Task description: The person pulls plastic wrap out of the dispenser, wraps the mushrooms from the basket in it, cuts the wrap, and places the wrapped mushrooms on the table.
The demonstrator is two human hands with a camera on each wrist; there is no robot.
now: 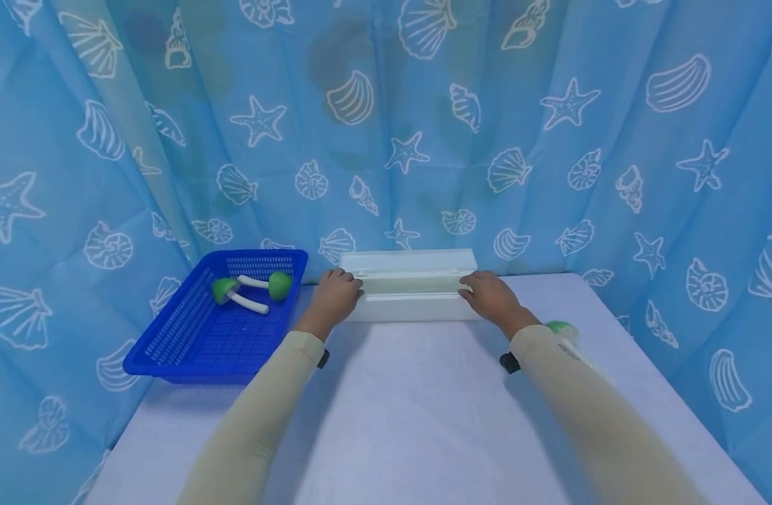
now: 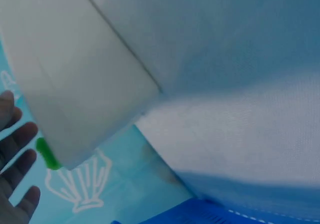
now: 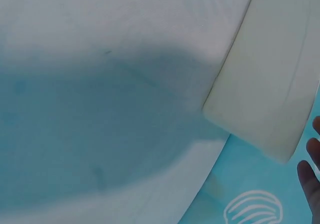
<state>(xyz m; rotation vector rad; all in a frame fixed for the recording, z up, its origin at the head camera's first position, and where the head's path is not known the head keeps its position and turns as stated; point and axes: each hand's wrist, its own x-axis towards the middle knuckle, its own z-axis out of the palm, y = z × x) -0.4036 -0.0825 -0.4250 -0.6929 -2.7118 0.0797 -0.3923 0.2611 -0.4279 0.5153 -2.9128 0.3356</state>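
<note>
A long white box (image 1: 417, 307) stands at the far edge of the table, its lid (image 1: 407, 261) raised at the back. My left hand (image 1: 336, 298) is at the box's left end and my right hand (image 1: 489, 298) at its right end, fingertips right at the upper corners. In the left wrist view the fingers (image 2: 17, 144) are spread beside the box (image 2: 75, 79), with a small green patch (image 2: 48, 154) at its edge. The right wrist view shows loosely bent fingers (image 3: 311, 176) beside the box's end (image 3: 260, 84).
On the left sits a blue plastic basket (image 1: 171, 344) with two green-capped white mushrooms (image 1: 280, 285) in it. Another green-and-white item (image 1: 561, 328) lies on the white table (image 1: 417, 421), partly behind my right forearm. A blue shell-patterned curtain (image 1: 386, 175) hangs close behind.
</note>
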